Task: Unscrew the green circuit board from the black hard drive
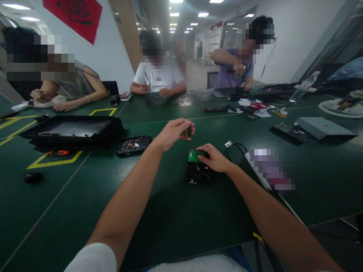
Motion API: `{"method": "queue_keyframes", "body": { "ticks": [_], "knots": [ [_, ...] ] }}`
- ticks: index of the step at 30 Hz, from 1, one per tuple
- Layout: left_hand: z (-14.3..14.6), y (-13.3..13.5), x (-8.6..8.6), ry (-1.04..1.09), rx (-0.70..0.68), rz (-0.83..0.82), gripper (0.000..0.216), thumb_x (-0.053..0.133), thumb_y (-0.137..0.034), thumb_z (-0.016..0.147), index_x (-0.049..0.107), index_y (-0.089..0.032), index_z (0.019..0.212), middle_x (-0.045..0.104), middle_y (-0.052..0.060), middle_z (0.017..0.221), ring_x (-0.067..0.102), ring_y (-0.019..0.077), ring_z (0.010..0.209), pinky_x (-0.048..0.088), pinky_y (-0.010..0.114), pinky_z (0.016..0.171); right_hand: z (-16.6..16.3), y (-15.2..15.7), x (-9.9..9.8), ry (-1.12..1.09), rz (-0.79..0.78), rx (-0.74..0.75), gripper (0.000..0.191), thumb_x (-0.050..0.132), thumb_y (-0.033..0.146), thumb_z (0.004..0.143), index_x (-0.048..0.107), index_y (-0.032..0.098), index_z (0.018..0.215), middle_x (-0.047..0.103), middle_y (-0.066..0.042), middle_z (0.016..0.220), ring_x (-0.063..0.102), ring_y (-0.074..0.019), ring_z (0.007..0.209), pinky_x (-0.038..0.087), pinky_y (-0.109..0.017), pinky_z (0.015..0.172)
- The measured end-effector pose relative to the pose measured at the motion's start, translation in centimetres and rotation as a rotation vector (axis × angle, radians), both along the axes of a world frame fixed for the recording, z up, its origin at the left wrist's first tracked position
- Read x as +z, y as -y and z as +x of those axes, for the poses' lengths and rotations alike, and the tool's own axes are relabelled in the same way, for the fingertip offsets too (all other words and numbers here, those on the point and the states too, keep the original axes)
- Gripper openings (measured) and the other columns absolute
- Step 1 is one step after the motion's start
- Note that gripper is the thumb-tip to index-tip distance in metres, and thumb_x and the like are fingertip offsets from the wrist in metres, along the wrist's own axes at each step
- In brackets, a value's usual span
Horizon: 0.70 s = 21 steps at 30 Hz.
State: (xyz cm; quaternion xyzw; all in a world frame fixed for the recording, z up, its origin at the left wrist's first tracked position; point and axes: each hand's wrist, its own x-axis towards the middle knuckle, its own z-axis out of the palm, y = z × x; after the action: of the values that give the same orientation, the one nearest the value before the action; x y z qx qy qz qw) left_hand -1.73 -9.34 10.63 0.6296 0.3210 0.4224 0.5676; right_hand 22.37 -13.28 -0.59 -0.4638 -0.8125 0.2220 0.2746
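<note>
One drive (198, 174) lies flat on the table (159, 223) before you, green board (193, 156) up, presumably for access; your right hand (216, 158) rests on its far right part, thumb and fingers spread over the board, probably steadying it. Whether they pinch: cannot tell. Slightly farther, your left hand (175, 132) is raised, fingers curled round a small yellow-green item (186, 131), kind unclear. Left of it, another drive (134, 146) sits apart, likely leaving elbow room. Across, a co-worker (159, 77) sits.
</note>
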Motion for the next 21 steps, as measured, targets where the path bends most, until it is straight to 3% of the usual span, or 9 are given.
{"method": "queue_keyframes", "body": {
  "ticks": [11,21],
  "knots": [
    [0.16,0.17,-0.2,-0.169,0.138,0.149,0.039,0.086,-0.049,0.082,0.064,-0.017,0.084,0.067,0.005,0.081,0.061,0.0125,0.069,0.052,0.024,0.058,0.13,-0.16,0.2,-0.015,-0.004,0.026,0.033,0.066,0.031,0.098,0.068,0.026,0.131,0.068,-0.011,0.125,0.062,-0.0283,0.116,0.05,-0.049,0.102],
    [-0.33,-0.24,-0.21,-0.122,0.094,0.13,0.033,0.081,-0.049,0.085,0.076,-0.017,0.093,0.072,0.007,0.091,0.066,0.0159,0.082,0.056,0.025,0.065,0.1,-0.08,0.11,-0.019,-0.008,0.016,0.035,0.066,0.032,0.099,0.068,0.026,0.133,0.067,-0.011,0.129,0.062,-0.0293,0.121,0.049,-0.051,0.106]
  ]
}}
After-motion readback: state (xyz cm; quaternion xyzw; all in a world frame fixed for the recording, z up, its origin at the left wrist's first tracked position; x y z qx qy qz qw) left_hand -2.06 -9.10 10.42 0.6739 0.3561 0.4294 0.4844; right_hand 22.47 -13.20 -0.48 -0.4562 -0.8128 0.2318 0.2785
